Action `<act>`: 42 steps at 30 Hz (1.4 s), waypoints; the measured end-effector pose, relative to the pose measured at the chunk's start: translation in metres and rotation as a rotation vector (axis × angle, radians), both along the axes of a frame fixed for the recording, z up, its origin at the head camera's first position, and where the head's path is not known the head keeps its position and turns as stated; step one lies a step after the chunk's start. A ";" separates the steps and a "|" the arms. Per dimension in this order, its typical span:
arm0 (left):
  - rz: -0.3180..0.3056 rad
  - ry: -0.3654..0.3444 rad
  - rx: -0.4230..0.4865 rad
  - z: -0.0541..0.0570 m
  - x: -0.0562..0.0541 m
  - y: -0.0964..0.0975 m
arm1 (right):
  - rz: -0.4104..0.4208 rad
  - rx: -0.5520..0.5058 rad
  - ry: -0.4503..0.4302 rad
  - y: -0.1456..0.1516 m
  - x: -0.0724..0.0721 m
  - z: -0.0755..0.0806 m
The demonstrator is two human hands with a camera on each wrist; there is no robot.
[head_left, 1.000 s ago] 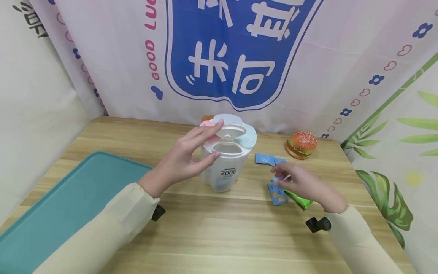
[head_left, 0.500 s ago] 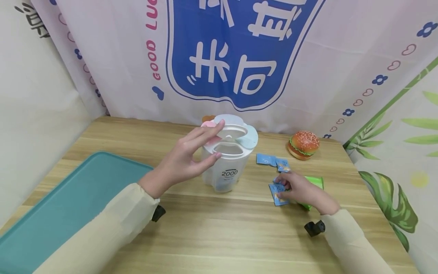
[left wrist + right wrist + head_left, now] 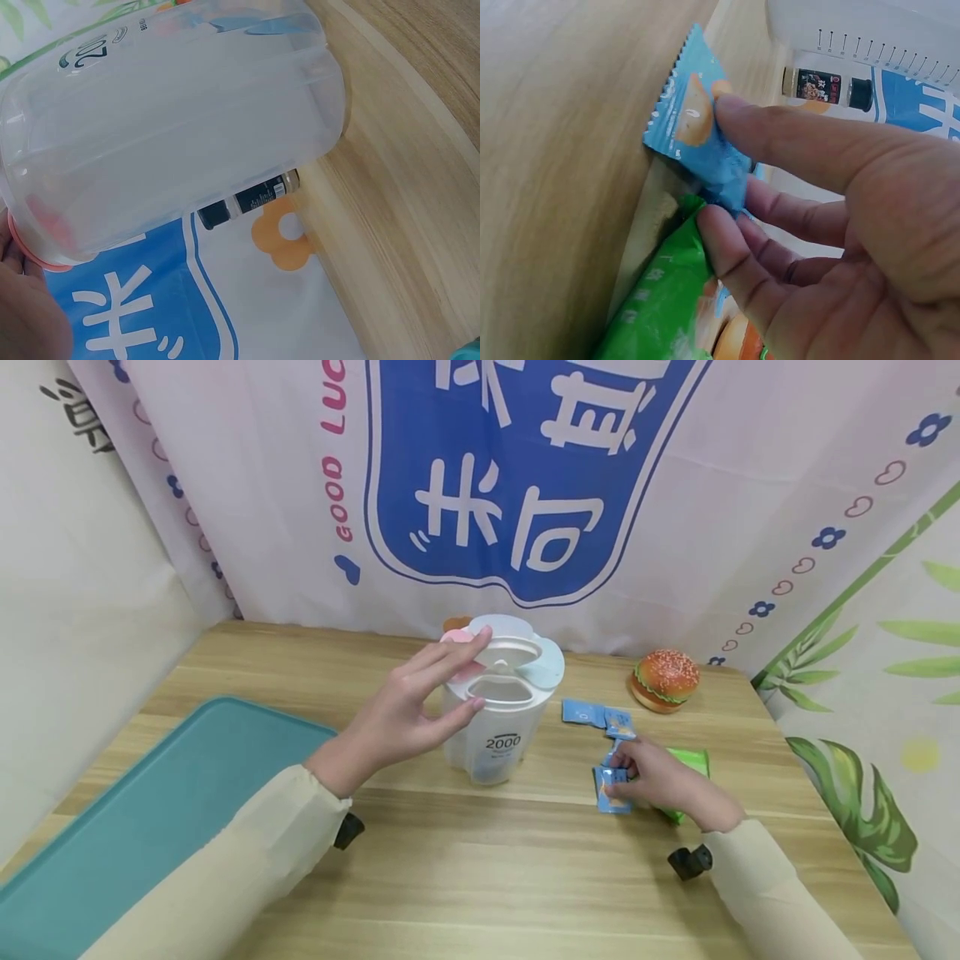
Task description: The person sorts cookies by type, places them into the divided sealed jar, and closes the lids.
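A tall translucent container (image 3: pixel 491 747) marked 2000 stands upright, its white lid with pastel flaps showing two openings. My left hand (image 3: pixel 408 706) rests on the left side of its lid, index finger and thumb stretched out and spread over it. Blue pieces show through the wall near its base in the left wrist view. My right hand (image 3: pixel 663 781) pinches a small blue snack packet (image 3: pixel 694 112) between thumb and fingers, low over the table. Beside it lies a green snack packet (image 3: pixel 660 292), partly hidden by the hand in the head view.
Another blue packet (image 3: pixel 582 712) lies behind the right hand, among other blue ones. A toy hamburger (image 3: pixel 666 679) sits at the back right. A teal tray (image 3: pixel 172 810) lies on the left. A small dark-labelled bottle (image 3: pixel 259 196) stands behind the container.
My right hand has come down onto the blue packet and pinches it; the packet has shifted slightly. The left hand stays on the lid.
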State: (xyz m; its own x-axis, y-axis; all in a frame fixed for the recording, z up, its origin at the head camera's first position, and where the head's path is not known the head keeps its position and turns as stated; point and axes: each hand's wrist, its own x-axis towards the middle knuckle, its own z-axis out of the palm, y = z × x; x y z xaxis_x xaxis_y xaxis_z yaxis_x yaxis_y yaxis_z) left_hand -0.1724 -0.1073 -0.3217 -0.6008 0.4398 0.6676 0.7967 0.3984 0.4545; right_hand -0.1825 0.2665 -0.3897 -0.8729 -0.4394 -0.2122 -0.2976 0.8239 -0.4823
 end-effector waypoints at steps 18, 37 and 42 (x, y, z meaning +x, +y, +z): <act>-0.001 -0.016 0.005 -0.002 0.001 0.001 | 0.029 -0.157 0.099 0.005 0.003 -0.003; -0.008 -0.011 0.007 -0.002 0.000 0.001 | -0.013 -0.500 0.272 -0.006 0.006 0.015; -0.012 -0.009 0.017 -0.002 -0.001 0.002 | 0.020 -0.652 0.378 -0.019 0.008 0.032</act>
